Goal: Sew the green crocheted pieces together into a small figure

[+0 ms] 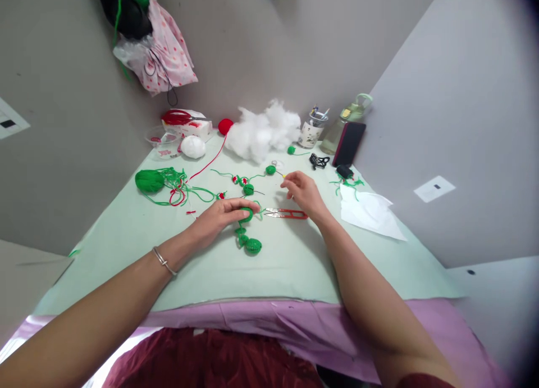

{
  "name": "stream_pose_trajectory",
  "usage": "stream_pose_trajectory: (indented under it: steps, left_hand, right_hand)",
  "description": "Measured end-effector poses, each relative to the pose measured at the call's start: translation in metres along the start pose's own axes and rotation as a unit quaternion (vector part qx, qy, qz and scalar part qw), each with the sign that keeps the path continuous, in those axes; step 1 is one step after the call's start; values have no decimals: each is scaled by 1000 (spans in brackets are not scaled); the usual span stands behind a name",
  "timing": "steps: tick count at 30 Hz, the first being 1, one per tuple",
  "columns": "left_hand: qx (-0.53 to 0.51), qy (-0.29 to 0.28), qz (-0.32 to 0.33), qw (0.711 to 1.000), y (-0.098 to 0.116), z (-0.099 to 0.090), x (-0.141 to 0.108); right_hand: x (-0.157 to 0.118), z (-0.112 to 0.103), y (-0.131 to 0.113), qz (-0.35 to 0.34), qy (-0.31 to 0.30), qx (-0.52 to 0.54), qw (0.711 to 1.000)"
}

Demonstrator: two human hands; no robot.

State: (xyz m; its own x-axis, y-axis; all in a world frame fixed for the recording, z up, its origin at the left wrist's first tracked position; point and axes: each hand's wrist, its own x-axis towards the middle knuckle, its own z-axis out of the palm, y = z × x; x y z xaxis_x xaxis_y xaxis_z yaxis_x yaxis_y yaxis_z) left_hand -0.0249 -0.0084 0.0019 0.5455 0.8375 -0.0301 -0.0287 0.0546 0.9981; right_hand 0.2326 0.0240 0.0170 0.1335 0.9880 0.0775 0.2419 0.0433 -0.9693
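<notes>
My left hand (219, 217) pinches a green crocheted piece (246, 214) near the middle of the table. Small green knitted parts hang on from it toward me, ending in a round green piece (253, 246). My right hand (300, 190) is raised to the right, its thumb and index finger together at a small yellow-tipped item (284, 177) too small to make out. Red-handled thread snips (290, 214) lie between the hands, just below my right hand. Beyond my left hand are a green ball (248, 190) and small red-and-white pieces (234, 179).
White stuffing (263, 131) lies at the back beside a red yarn ball (225, 126). Green yarn (150, 181) tangles at left. At right are a pen cup (313, 129), a bottle (334, 132), a leaning phone (350, 144), a black clip (319, 161) and white paper (366, 214).
</notes>
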Motion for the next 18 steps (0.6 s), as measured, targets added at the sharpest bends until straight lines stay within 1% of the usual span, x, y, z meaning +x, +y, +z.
stream_pose_trajectory:
  steps: [1,2,3,4,6,7,9,11,13,15,17,18]
  left_hand:
    - [0,7,1,1000,-1,-1,1]
    - [-4,12,0,1000,-2,-2,2]
    - [-13,12,-1,1000,-3,-3,2]
    - [-24,10,0,1000,-3,-4,3]
    - [-43,3,8,999,-4,-4,4]
    - [-48,2,15,999,-4,-5,4]
    - [-48,11,25,998,-3,-5,4]
    - [-40,32,35,998,-2,-4,3]
    - [-33,53,47,997,-1,-3,3]
    - [-28,70,60,995,0,-2,2]
    - [-25,78,70,994,0,0,2]
    - [-21,81,75,994,-1,0,2]
  right_hand:
    - [-2,-4,-1,-20,-9,-71,997]
    - [-4,-8,-2,-47,-26,-177,983]
    - [-7,-11,-4,-67,-59,-289,953]
    - [-10,-13,-6,-74,-111,-371,919]
    - [-15,-15,-9,-87,-183,-424,883]
    - [-16,-15,-10,-94,-213,-430,873]
    - [-18,-15,-12,-106,-246,-430,862]
    - [-19,-14,-15,-107,-257,-430,859]
    - [-19,-14,-18,-116,-256,-412,867]
    - [-21,-14,-23,-115,-258,-340,897]
    - [-25,-10,-27,-95,-271,-231,930]
    - [-27,-7,-29,-87,-279,-186,938]
